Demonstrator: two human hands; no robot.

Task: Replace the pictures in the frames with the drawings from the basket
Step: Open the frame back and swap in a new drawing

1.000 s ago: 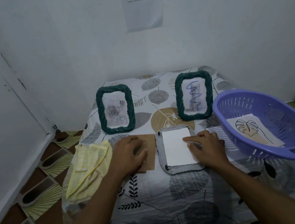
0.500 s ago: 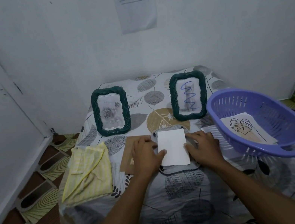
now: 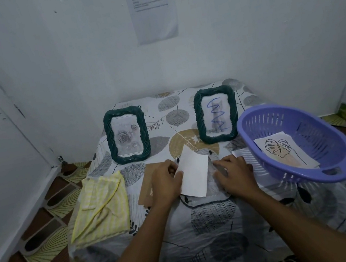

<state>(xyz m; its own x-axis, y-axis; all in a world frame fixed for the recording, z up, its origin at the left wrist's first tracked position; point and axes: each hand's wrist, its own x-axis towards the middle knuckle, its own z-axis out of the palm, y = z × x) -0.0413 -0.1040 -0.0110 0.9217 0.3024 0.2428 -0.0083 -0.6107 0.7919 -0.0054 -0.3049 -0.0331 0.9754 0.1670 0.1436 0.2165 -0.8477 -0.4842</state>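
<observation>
White on the side we see, the sheet (image 3: 194, 173) is pinched at its left edge between the thumb and fingers of our left hand (image 3: 167, 183). It is lifted at a tilt, with its far corner raised. Just right of it, our right hand (image 3: 234, 172) has its fingers bent, with the tips down at the right edge of the flat frame (image 3: 213, 187). Whether they grip that edge or only rest on it we cannot tell.

The flat frame lies under the sheet and between our two hands, its dark rim showing just below the sheet's near edge. Under our left hand, and sticking out to its left, lies a brown cardboard backing (image 3: 146, 188). Further left is a yellow cloth (image 3: 102, 205), crumpled at the table's edge. Beyond the knuckles of our right hand a slip of paper (image 3: 240, 153) lies on the leaf-patterned tablecloth (image 3: 209, 235).

To the right of that hand stands the purple basket (image 3: 305, 128), and in it lies a leaf drawing (image 3: 283, 148) on top of other paper. Beyond our fingers two green frames stand upright. The left frame (image 3: 126, 135) shows roses and the right frame (image 3: 216, 115) a blue zigzag line. High on the wall beyond them hangs a printed notice (image 3: 152, 7).
</observation>
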